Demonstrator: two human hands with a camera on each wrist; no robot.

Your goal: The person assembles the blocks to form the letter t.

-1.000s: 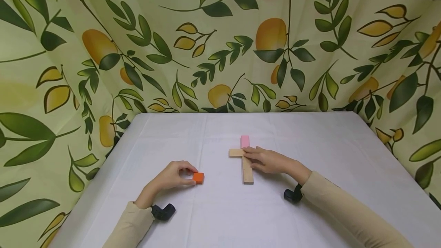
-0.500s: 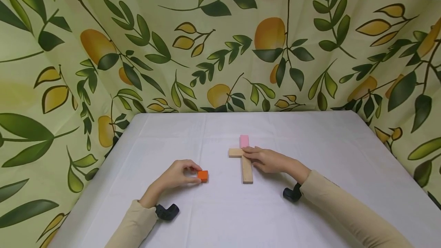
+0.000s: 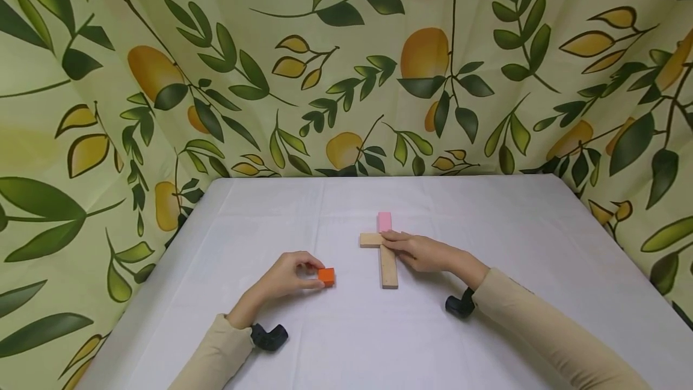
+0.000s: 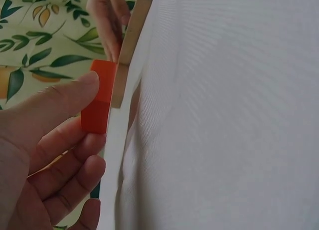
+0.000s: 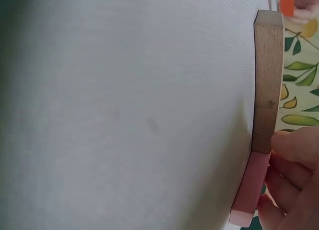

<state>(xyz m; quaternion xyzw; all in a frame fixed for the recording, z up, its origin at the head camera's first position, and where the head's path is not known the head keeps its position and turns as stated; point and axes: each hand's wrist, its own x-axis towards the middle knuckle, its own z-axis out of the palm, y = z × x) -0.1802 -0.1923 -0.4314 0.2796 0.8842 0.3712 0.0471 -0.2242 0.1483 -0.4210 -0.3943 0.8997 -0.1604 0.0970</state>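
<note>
My left hand (image 3: 289, 274) pinches an orange block (image 3: 326, 277) between thumb and fingers, just over or on the white table. In the left wrist view the thumb presses the block's face. Right of it, a long wooden block (image 3: 388, 268), a short wooden block (image 3: 370, 240) and a pink block (image 3: 384, 221) lie in a cross-like shape. My right hand (image 3: 419, 251) covers the junction. In the right wrist view its thumb is at the joint of the wooden block and a pink block (image 5: 249, 187), with the fingers behind the pink one. From above, the hand hides that part.
A white cloth (image 3: 346, 342) covers the table. A patterned curtain (image 3: 346, 77) of leaves and fruit hangs along its back and sides. Black wrist devices (image 3: 269, 337) sit below both forearms.
My left hand has moved right with the orange block, closer to the wooden blocks. The right hand stays at the junction, and the arranged blocks have not moved.
</note>
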